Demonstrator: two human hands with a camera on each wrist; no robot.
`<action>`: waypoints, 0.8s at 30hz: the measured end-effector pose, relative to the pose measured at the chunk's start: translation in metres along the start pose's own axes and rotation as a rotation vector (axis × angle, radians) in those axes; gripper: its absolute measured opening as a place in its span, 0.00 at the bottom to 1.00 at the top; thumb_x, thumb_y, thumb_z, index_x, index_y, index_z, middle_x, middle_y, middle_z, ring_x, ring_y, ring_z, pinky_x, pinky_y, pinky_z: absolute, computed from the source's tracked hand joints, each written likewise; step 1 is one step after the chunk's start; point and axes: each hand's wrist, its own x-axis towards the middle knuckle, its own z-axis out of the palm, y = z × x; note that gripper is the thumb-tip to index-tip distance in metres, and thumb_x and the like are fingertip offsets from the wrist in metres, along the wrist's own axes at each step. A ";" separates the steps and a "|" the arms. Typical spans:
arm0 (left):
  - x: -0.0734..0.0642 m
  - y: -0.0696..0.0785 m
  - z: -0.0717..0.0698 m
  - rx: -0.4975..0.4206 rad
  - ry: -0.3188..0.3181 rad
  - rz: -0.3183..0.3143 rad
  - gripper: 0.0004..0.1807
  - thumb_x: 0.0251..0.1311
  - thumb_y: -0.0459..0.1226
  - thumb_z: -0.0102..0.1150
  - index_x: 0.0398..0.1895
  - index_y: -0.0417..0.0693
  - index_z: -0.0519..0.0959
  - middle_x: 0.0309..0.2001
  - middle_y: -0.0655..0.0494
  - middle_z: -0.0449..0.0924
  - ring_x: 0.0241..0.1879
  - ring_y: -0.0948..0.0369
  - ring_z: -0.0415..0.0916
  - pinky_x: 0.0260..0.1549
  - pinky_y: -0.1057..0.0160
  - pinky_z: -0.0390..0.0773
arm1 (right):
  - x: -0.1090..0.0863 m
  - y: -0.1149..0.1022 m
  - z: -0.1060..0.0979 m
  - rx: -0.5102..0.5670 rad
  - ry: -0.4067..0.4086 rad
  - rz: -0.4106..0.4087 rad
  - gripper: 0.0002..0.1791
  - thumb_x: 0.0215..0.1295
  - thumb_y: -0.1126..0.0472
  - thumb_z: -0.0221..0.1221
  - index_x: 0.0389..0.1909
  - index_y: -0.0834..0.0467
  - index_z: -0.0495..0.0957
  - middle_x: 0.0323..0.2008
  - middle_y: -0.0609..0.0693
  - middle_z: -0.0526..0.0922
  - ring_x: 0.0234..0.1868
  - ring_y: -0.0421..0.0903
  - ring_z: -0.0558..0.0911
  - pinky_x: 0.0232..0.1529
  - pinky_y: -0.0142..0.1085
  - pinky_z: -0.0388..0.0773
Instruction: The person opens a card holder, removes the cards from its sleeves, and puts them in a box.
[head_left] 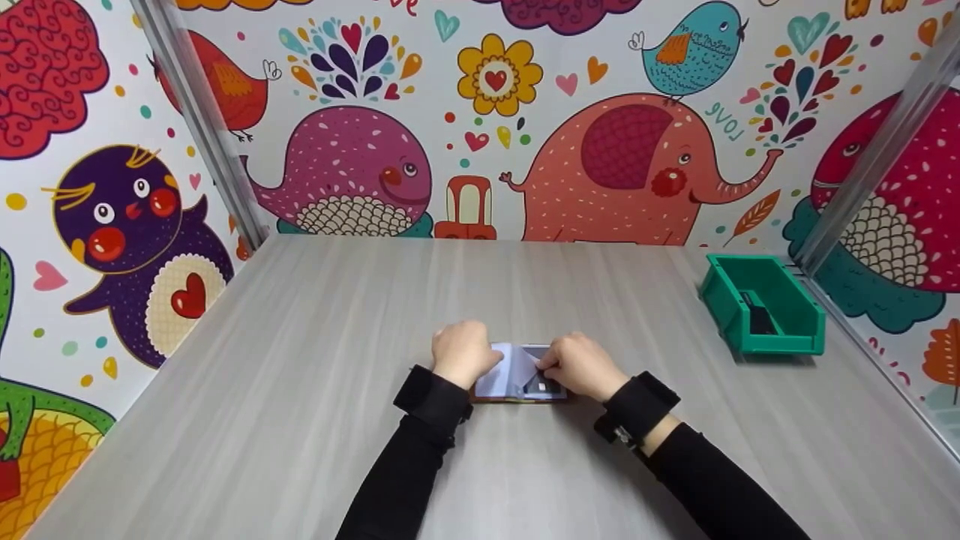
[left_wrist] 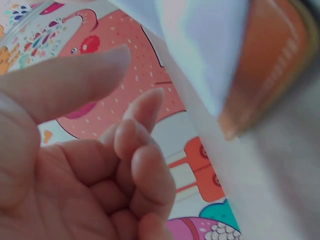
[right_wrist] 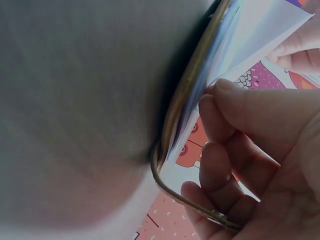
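A small book-like holder [head_left: 495,384] lies spread open on the table, with pale, thin leaves inside. In the left wrist view its cover [left_wrist: 272,55] looks orange-brown. My right hand [head_left: 586,367] pinches the edge of a lifted leaf [head_left: 527,366] between thumb and forefinger. A thin brown strap or flap [right_wrist: 175,194] runs from the cover to the lower fingers of that hand. On the holder's left side is my left hand [head_left: 463,351], thumb held apart from loosely bent fingers [left_wrist: 150,165] with nothing between them. A dark card-like piece [head_left: 551,387] shows under the leaf.
At the right rear of the table [head_left: 315,315] stands a green bin [head_left: 784,343] with a dark object [head_left: 759,315] in it. Printed panels [head_left: 480,150] and metal posts [head_left: 217,142] border the table at the back and sides.
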 end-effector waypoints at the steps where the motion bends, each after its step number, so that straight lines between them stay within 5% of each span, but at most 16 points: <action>1: -0.001 0.002 0.000 0.001 0.006 0.015 0.18 0.49 0.47 0.71 0.14 0.49 0.75 0.24 0.54 0.81 0.31 0.50 0.80 0.38 0.53 0.73 | 0.000 0.000 0.000 -0.001 0.002 -0.004 0.09 0.51 0.71 0.71 0.33 0.58 0.89 0.30 0.49 0.85 0.34 0.53 0.81 0.39 0.45 0.76; 14: -0.011 0.024 0.004 -0.006 0.060 0.188 0.17 0.48 0.45 0.72 0.09 0.54 0.77 0.16 0.62 0.76 0.24 0.57 0.77 0.31 0.56 0.71 | 0.000 0.001 -0.001 0.002 0.032 -0.047 0.09 0.48 0.72 0.70 0.30 0.57 0.90 0.28 0.48 0.85 0.31 0.51 0.81 0.36 0.43 0.77; 24: -0.018 0.033 0.006 0.011 0.064 0.233 0.23 0.44 0.47 0.74 0.09 0.55 0.68 0.16 0.63 0.70 0.22 0.58 0.73 0.27 0.58 0.67 | -0.001 0.001 0.001 -0.010 0.052 -0.070 0.09 0.48 0.72 0.71 0.30 0.57 0.90 0.26 0.48 0.84 0.31 0.51 0.80 0.38 0.44 0.76</action>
